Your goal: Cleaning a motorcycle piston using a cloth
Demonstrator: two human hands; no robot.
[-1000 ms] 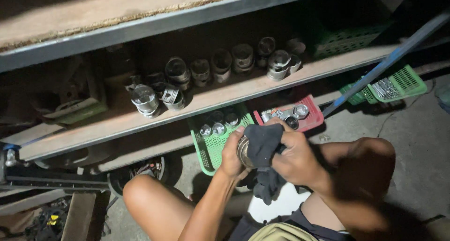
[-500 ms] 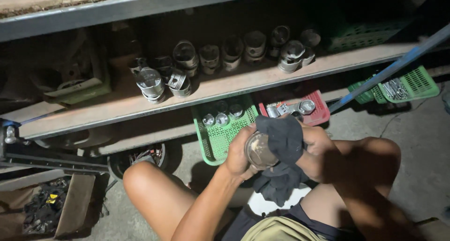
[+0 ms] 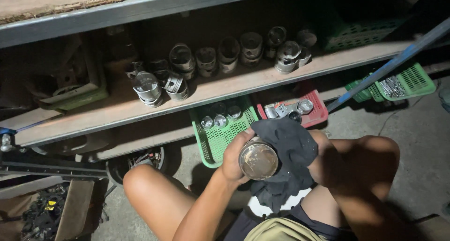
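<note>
- While the person crouches, the head view shows the left hand wrapped around a grimy metal piston, its flat crown facing the camera, above the knees.
- Right hand clutches a dark rag pressed against the piston's side.
- Behind: green basket, red basket, more pistons on the wooden shelf.

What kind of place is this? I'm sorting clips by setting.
Likely an engine repair workshop: pistons line a shelf, and the left hand holds a piston against a dark rag.
</note>
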